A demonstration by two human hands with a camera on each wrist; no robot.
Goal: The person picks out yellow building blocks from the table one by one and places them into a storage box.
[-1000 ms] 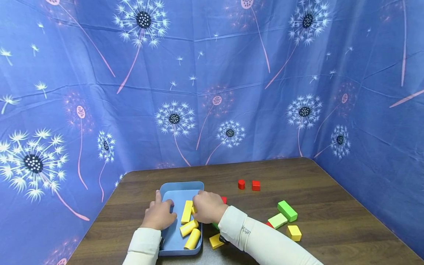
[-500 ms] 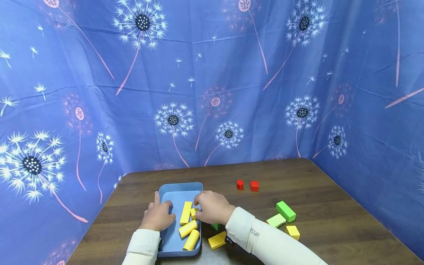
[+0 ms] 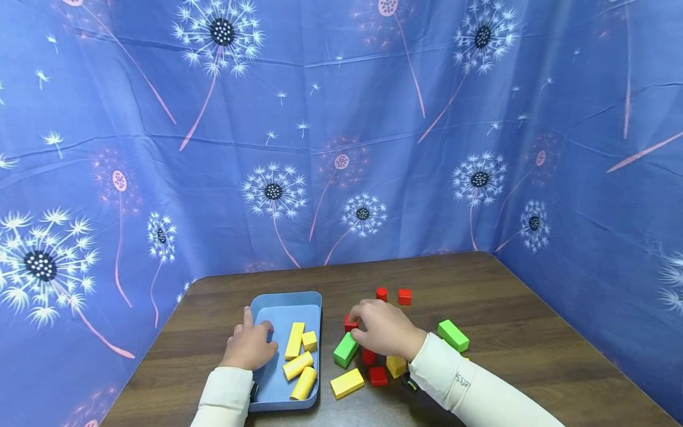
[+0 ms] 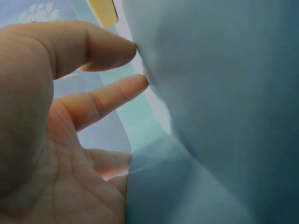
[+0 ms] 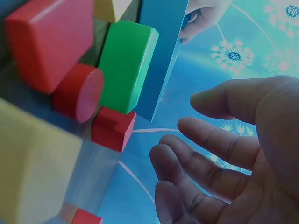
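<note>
My left hand (image 3: 248,347) rests at the left rim of the blue tray (image 3: 272,379). In the left wrist view, straight fingers (image 4: 112,95) touch the tray, and other fingertips are hidden behind its edge. Inside the tray lie a yellow rectangular block (image 3: 294,341), a yellow cube (image 3: 309,341) and two yellow cylinders (image 3: 297,366). My right hand (image 3: 386,329) hovers right of the tray, holding nothing, its fingers loosely bent. Its fingertips overlap a red cube (image 3: 350,324) and come near a green block (image 3: 345,350). The right wrist view shows the hand beside a red cylinder (image 5: 79,93).
A yellow rectangular block (image 3: 347,384) and a red block (image 3: 378,376) lie near the front. Another yellow block (image 3: 396,366) is partly under the right wrist. A red cube (image 3: 404,297) and red cylinder (image 3: 381,294) stand farther back; a green block (image 3: 453,335) lies right.
My right hand has let go of the yellow cube in the tray and moved right over the loose blocks. My left hand stays at the tray's rim.
</note>
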